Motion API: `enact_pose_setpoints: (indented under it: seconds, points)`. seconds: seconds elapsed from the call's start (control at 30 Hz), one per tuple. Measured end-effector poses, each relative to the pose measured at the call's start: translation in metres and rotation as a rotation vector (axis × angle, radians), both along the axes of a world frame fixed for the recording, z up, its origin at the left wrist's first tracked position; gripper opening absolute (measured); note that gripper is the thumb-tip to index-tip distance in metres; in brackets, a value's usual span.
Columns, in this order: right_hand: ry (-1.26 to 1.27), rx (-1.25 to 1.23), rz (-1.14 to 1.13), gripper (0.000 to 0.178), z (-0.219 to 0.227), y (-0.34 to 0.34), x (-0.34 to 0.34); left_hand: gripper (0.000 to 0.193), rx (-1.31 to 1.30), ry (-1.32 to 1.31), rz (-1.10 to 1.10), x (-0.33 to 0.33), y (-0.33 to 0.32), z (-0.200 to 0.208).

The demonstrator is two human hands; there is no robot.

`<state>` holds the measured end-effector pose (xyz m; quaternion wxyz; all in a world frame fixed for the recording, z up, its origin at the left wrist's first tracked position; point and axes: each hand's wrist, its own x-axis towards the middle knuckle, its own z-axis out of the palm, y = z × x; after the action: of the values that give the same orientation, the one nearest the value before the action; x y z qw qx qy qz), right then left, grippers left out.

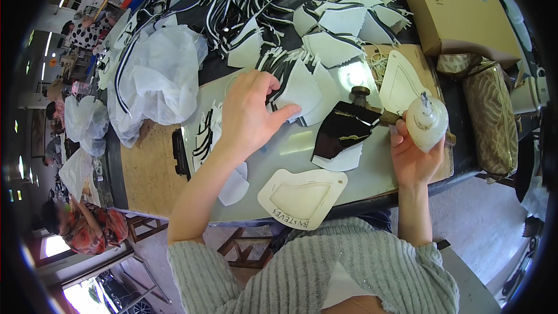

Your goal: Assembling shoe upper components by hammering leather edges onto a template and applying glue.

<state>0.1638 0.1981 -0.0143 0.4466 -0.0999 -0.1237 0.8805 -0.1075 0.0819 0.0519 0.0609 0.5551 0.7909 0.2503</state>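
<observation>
My left hand (256, 110) is open, thumb and index finger spread apart, over a stack of white and black cut pieces (299, 90) with striped strips along their edges. Some of its fingertips are hidden behind the hand. In my right hand (412, 160) is a white squeeze bottle (427, 121) with a narrow nozzle, fingers closed around it. Between the hands lies a glossy black piece (344, 131) on top of a white one. Nearer me rests a cream template (302, 196) with a cut-out middle; a second template (400, 83) lies beyond the bottle.
Striped strips (244, 0) and more cut pieces (343, 20) are heaped at the back. A plastic bag (160, 72) stands left, a cardboard box (453, 11) back right, a patterned pouch (491, 119) below it. A dark metal knob (360, 93) stands beside the black piece.
</observation>
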Motion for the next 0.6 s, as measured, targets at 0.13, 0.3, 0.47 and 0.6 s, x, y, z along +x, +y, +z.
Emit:
enact_pose_setpoints:
  seconds: [0.13, 0.3, 0.47, 0.6]
  points:
    - [-0.012, -0.019, -0.011, 0.057, 0.001, 0.0, 0.004, 0.034, 0.085, 0.092, -0.023, 0.009, -0.003, -0.004]
    - [0.022, -0.002, -0.003, 0.058, -0.004, 0.001, 0.005, 0.022, 0.323, 0.306, -0.173, 0.043, -0.017, -0.009]
    - [-0.055, -0.048, -0.033, 0.059, 0.004, -0.001, 0.002, 0.028, 0.28, 0.441, -0.211, 0.047, -0.026, -0.019]
    - [-0.011, -0.01, -0.016, 0.056, 0.003, -0.001, 0.003, 0.018, 0.396, 0.316, -0.171, 0.043, -0.019, -0.009]
